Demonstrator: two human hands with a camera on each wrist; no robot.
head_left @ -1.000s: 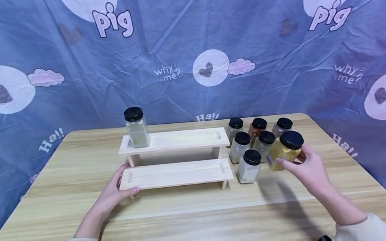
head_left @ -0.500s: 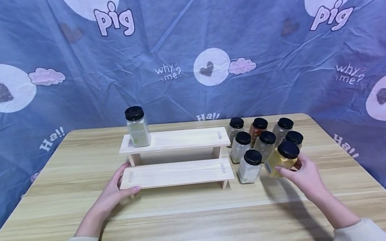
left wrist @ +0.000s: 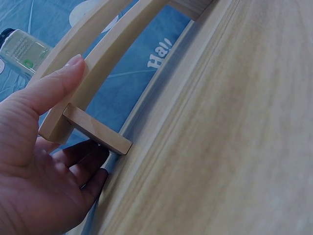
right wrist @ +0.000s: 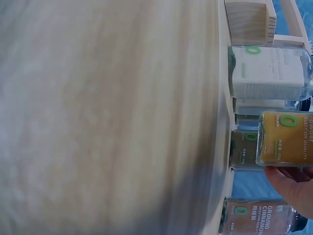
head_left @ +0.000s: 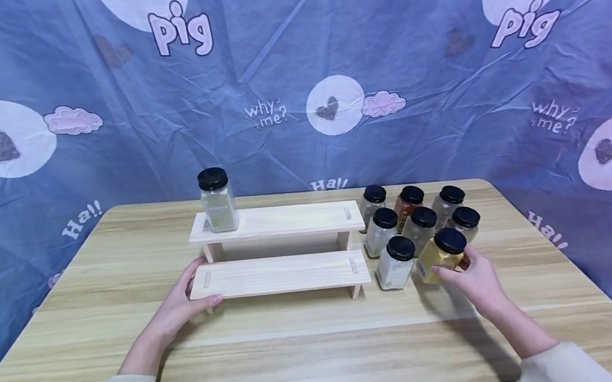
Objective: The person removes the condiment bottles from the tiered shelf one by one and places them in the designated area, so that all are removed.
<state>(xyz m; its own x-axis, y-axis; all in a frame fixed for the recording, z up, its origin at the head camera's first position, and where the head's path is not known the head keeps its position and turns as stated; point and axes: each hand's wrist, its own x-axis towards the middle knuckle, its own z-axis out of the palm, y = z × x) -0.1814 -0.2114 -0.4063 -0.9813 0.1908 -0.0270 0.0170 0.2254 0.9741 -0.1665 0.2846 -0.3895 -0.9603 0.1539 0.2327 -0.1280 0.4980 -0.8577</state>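
Note:
In the head view my left hand (head_left: pixel 175 310) grips the left end of a two-tier wooden shelf rack (head_left: pixel 281 274). The left wrist view shows its thumb on the board (left wrist: pixel 110 51) and its fingers curled below, beside a leg. My right hand (head_left: pixel 481 284) holds a black-lidded spice jar with yellow powder (head_left: pixel 437 259), at the front of a jar group on the right. In the right wrist view this yellow jar (right wrist: pixel 286 139) overlaps a darker jar (right wrist: pixel 243 149) behind it; whether its base touches the table cannot be told. A pale green jar (head_left: pixel 220 208) stands on the upper tier's left end.
Several black-lidded jars stand close together right of the rack, among them a white-labelled one (head_left: pixel 395 266), a red one (head_left: pixel 407 210) and a ground cinnamon jar (right wrist: pixel 259 218). A blue printed cloth (head_left: pixel 267 50) hangs behind the wooden table (head_left: pixel 314 366).
My right hand has carried the yellow jar leftward and down, beside the white-labelled jar, uncovering a jar behind it. My left hand stays on the rack.

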